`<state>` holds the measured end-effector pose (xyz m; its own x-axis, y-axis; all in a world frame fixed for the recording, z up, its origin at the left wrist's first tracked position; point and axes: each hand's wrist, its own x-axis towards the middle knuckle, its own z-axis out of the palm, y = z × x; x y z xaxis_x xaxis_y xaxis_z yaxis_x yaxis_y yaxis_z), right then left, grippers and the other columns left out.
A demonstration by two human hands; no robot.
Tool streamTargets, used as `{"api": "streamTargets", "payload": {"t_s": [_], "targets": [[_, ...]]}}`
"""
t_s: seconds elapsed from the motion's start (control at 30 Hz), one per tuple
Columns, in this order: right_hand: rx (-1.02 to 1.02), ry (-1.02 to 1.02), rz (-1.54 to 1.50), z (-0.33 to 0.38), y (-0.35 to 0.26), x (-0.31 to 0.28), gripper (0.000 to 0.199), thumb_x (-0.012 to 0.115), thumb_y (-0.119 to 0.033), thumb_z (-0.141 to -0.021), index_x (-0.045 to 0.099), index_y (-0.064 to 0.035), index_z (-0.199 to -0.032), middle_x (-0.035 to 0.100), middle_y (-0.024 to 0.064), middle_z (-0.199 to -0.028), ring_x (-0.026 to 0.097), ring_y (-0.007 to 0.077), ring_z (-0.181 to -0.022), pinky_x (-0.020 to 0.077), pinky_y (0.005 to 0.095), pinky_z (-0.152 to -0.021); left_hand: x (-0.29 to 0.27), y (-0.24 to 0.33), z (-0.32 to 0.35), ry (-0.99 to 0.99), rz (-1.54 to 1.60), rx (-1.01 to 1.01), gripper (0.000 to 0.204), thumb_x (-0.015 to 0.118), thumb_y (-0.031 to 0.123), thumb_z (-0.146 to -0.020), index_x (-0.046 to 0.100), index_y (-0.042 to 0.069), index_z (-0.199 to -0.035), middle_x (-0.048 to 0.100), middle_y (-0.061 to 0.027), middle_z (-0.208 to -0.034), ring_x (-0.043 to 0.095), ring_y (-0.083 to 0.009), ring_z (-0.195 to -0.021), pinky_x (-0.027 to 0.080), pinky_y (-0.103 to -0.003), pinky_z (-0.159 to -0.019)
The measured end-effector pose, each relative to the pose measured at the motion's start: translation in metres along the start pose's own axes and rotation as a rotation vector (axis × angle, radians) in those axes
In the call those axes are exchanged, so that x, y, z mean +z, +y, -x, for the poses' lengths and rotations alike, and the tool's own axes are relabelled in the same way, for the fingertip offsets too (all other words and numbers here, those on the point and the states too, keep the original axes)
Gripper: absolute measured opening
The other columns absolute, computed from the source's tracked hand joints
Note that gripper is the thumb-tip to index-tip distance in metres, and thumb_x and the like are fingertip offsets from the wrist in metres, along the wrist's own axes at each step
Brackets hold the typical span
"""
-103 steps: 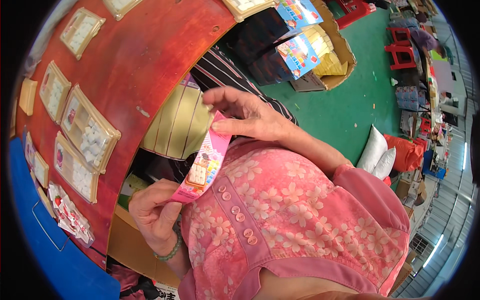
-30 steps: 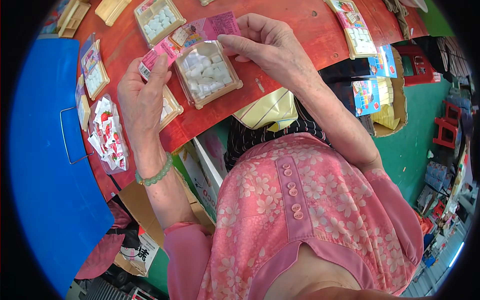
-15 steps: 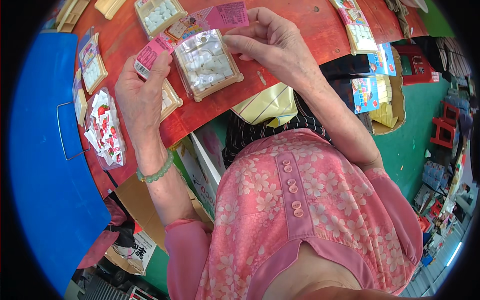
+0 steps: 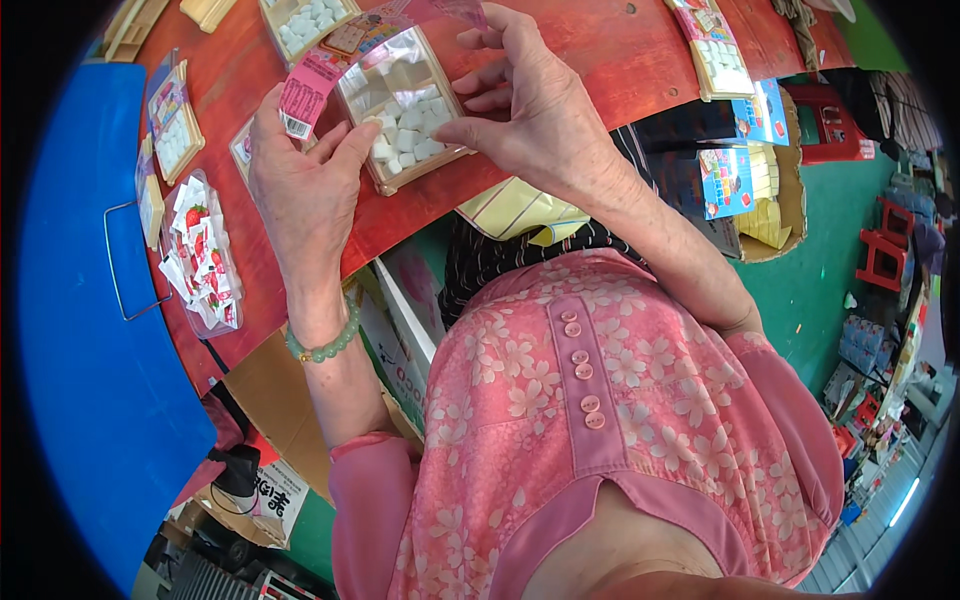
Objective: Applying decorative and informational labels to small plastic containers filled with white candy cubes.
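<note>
A tan compartment box (image 4: pixel 412 135) under a shiny clear cover sits on the red table in front of me. White pillow-shaped pieces lie in its near part, and its far sections show bare tan. Across its far side arches a pink printed card (image 4: pixel 312 88). My left hand (image 4: pixel 308 185), with a green bead bracelet on its wrist, has its thumb at the box's left edge and its fingers beside the card's left end. At the right edge, my right hand (image 4: pixel 540 115) presses with its thumb; its other fingers are bent beside the box and the card's right end.
Left of my arm stands a clear tub (image 4: pixel 208 260) of small strawberry-printed sachets. Similar carded boxes (image 4: pixel 175 125) line the table's left, and another (image 4: pixel 715 55) lies at the right. A blue panel (image 4: pixel 90 330) borders the left; an open carton (image 4: pixel 785 200) stands beyond my right arm.
My left thumb has moved off the card onto the box's left edge. My right thumb has come down along the right edge. The white pieces now lie toward the near end.
</note>
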<state>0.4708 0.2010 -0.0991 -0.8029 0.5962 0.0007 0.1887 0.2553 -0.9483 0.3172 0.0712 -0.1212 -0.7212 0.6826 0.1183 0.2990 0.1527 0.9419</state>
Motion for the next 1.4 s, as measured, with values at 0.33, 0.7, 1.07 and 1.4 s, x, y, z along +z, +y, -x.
{"api": "streamTargets", "payload": {"t_s": [0.33, 0.7, 1.07, 1.4], "targets": [[-0.155, 0.032, 0.234, 0.003, 0.014, 0.002, 0.081, 0.073, -0.004, -0.076, 0.024, -0.0008, -0.14, 0.046, 0.019, -0.117, 0.057, 0.0235, -0.089, 0.0515, 0.0342, -0.078, -0.002, 0.012, 0.0, -0.033, -0.186, -0.007, 0.056, 0.075, -0.001, -0.072, 0.049, -0.005, -0.122, 0.052, -0.0145, -0.116, 0.059, -0.02, -0.105, 0.059, -0.031, -0.081], [-0.781, 0.293, 0.623, -0.002, 0.035, 0.0, 0.079, 0.073, -0.005, -0.076, 0.026, -0.0017, -0.14, 0.046, 0.019, -0.114, 0.058, 0.0225, -0.085, 0.0516, 0.0336, -0.075, -0.003, 0.013, 0.0, -0.051, -0.307, 0.031, 0.058, 0.071, -0.001, -0.074, 0.046, -0.004, -0.126, 0.05, -0.0164, -0.119, 0.06, -0.0222, -0.106, 0.059, -0.032, -0.078], [-0.773, 0.281, 0.501, -0.007, 0.038, -0.002, 0.075, 0.073, -0.006, -0.078, 0.029, -0.0027, -0.139, 0.049, 0.0167, -0.111, 0.058, 0.0192, -0.083, 0.0519, 0.0303, -0.071, -0.001, 0.009, -0.002, -0.033, -0.16, 0.048, 0.049, 0.071, 0.004, -0.078, 0.05, -0.004, -0.121, 0.054, -0.0162, -0.113, 0.061, -0.0211, -0.101, 0.059, -0.032, -0.077], [-0.025, 0.105, 0.062, -0.017, -0.014, -0.002, 0.069, 0.07, -0.002, -0.079, 0.032, -0.0011, -0.137, 0.05, 0.015, -0.105, 0.06, 0.0192, -0.086, 0.0511, 0.0315, -0.073, 0.002, -0.001, -0.014, 0.042, -0.285, 0.127, 0.04, 0.07, 0.007, -0.081, 0.054, -0.004, -0.116, 0.059, -0.0154, -0.106, 0.065, -0.021, -0.093, 0.058, -0.031, -0.073]]}}
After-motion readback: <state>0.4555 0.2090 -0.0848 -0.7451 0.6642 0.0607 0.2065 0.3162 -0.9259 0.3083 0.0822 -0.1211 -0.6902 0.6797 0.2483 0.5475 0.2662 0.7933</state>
